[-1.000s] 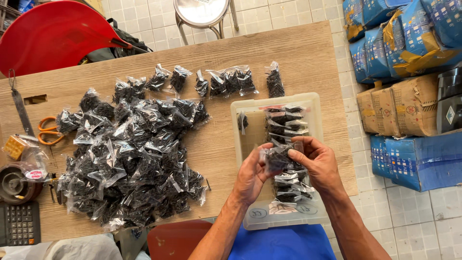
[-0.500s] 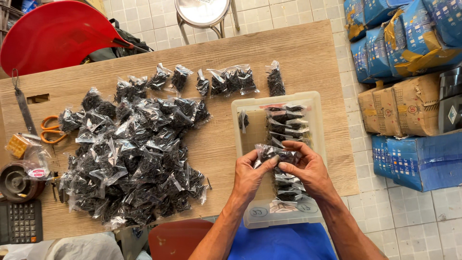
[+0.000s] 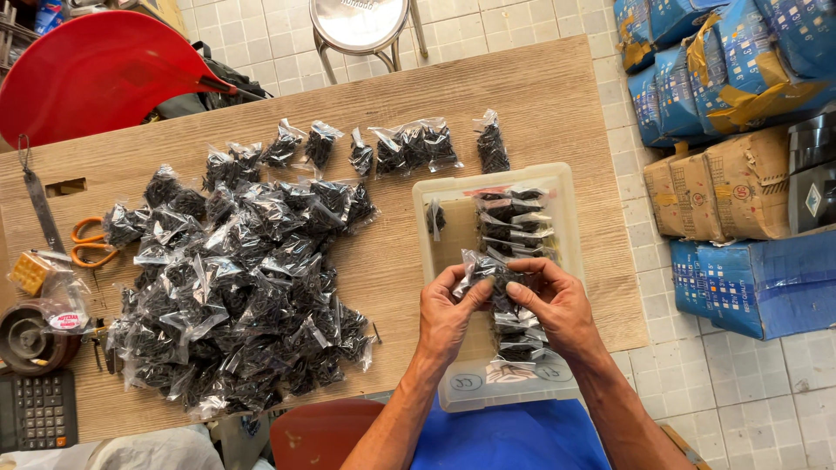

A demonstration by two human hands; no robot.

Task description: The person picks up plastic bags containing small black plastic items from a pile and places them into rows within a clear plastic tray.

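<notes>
Small clear bag (image 3: 489,271) of dark screws is being pinched by left hand (image 3: 447,313) and right hand (image 3: 557,306) above the plastic tray (image 3: 557,187). Its lower part is being hidden by the fingers (image 3: 529,296).

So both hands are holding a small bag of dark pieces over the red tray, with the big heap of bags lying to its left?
Not quite: the tray is clear plastic, not red. In the head view both hands, left and right, hold the small bag over it, with the heap of bags lying to its left.
</notes>
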